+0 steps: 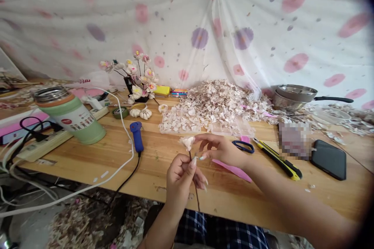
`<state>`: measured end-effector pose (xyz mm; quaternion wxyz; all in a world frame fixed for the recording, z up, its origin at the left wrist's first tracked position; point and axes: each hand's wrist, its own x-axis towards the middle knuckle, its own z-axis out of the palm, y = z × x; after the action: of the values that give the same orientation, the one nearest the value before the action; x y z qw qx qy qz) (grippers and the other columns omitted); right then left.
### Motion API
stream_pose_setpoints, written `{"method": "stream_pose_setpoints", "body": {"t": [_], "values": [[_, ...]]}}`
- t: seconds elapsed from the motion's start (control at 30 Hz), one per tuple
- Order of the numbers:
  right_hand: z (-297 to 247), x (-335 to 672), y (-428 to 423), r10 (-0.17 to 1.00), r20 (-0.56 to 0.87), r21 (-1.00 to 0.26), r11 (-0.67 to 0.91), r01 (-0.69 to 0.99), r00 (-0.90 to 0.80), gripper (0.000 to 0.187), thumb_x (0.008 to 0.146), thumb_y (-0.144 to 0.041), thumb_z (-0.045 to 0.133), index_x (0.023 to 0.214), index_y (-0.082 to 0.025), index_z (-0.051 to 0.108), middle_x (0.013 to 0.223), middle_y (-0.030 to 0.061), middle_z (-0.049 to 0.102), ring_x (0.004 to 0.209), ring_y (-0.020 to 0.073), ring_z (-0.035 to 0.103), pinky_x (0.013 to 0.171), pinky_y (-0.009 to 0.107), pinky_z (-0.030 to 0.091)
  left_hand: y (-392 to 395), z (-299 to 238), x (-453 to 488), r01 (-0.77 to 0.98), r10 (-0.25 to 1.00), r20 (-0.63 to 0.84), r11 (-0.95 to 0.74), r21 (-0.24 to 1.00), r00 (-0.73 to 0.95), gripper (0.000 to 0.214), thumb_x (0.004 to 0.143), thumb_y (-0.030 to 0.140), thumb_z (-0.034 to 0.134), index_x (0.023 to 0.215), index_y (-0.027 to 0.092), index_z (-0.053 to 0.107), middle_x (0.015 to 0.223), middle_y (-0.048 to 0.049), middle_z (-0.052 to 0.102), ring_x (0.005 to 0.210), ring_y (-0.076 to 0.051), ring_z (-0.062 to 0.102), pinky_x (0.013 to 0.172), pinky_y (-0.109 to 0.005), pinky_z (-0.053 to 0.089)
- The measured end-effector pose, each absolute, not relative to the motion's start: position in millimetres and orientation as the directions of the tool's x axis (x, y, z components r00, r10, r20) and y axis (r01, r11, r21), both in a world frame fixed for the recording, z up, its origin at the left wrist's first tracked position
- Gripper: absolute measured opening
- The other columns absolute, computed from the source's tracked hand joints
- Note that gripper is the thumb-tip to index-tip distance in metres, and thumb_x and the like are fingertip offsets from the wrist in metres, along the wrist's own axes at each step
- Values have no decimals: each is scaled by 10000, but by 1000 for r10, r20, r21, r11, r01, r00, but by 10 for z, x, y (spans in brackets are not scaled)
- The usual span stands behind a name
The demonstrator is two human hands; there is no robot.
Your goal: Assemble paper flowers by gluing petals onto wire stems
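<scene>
My left hand (181,173) is closed around a thin brown stem (197,196), pinching it between thumb and fingers. On top of the stem sits a small white artificial flower (187,142) with crumpled petals. My right hand (217,149) is beside the flower, its index fingertip at the petals and its thumb near the stem. The fingers of that hand are bent and apart, with nothing visible held in them. A pink strip (233,170) lies on the table under my right forearm. Close to the right wrist are blue-handled scissors (243,146), partly hidden.
A wooden table (117,171) carries a blue glue gun (136,138), a green tumbler (71,116), a power strip (46,146) and a white cable. Behind are a flower arrangement (140,74), a petal heap (219,97) and pans (295,95). A yellow cutter (277,159) and phone (329,159) lie right.
</scene>
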<state>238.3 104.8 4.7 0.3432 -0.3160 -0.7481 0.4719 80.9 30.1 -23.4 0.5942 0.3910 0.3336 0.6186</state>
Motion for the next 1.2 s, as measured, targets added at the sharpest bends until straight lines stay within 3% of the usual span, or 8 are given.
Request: {"method": "stream_pose_setpoints", "body": {"t": [0.13, 0.23, 0.33, 0.43, 0.53, 0.73, 0.93, 1.2], "values": [[-70, 2269, 1326, 734, 130, -943, 299, 145, -667, 451, 769, -250, 669, 1204, -161, 586, 918, 65, 703, 788, 144, 658, 707, 274, 521, 365, -397, 805, -476, 992, 38, -91, 875, -121, 309, 806, 410, 658, 789, 158, 480, 513, 0, 662, 357, -105, 565, 361, -164, 423], [-40, 2191, 1541, 733, 40, -871, 359, 336, -679, 247, 758, -271, 663, 958, -131, 701, 830, 59, 733, 730, 147, 671, 679, 260, 529, 347, -434, 825, -488, 976, 18, -124, 864, -217, 302, 820, 391, 649, 758, 163, 462, 519, 7, 662, 366, -94, 569, 381, -158, 434], [-12, 2121, 1828, 821, 62, -792, 386, 473, -567, 195, 814, -282, 609, 811, -129, 730, 747, 61, 736, 646, 142, 650, 651, 258, 516, 289, -475, 865, -506, 985, 3, -91, 858, -171, 320, 822, 421, 641, 754, 168, 457, 513, 1, 667, 356, -97, 570, 377, -160, 440], [-36, 1994, 2134, 870, 119, -711, 411, 570, -479, 269, 892, -263, 502, 911, -130, 736, 815, 78, 742, 668, 152, 652, 671, 268, 508, 234, -511, 903, -519, 998, -16, -22, 855, -67, 340, 812, 453, 644, 767, 163, 473, 530, -9, 676, 379, -90, 581, 398, -154, 452], [-85, 1798, 2376, 858, 174, -602, 480, 638, -482, 237, 883, -189, 515, 949, -150, 739, 929, 94, 732, 825, 190, 657, 771, 293, 488, 206, -505, 919, -531, 997, -67, 41, 847, -30, 354, 794, 466, 663, 777, 155, 495, 528, -4, 668, 402, -77, 578, 421, -148, 456], [-112, 1444, 2694, 704, 171, -378, 693, 614, -689, 243, 768, -53, 652, 972, -155, 735, 1044, 117, 667, 1027, 230, 566, 942, 354, 396, 200, -513, 923, -511, 997, -65, 76, 856, 40, 365, 814, 494, 626, 770, 154, 500, 543, -5, 643, 429, -68, 555, 443, -160, 440], [-68, 1352, 2823, 545, 82, -251, 822, 512, -835, 270, 722, -45, 684, 949, -179, 745, 1020, 104, 663, 995, 240, 548, 894, 349, 418, 200, -545, 947, -511, 995, -87, 102, 853, 53, 429, 780, 575, 617, 747, 171, 476, 528, 10, 602, 401, -56, 495, 424, -166, 400], [-44, 1354, 2777, 587, 98, -169, 806, 568, -804, 261, 822, -84, 575, 1026, -170, 713, 1106, 111, 617, 1037, 237, 523, 927, 357, 399, 204, -556, 981, -525, 993, -99, 119, 842, 66, 452, 765, 598, 617, 721, 179, 453, 495, 23, 570, 377, -46, 468, 405, -155, 378]]}}
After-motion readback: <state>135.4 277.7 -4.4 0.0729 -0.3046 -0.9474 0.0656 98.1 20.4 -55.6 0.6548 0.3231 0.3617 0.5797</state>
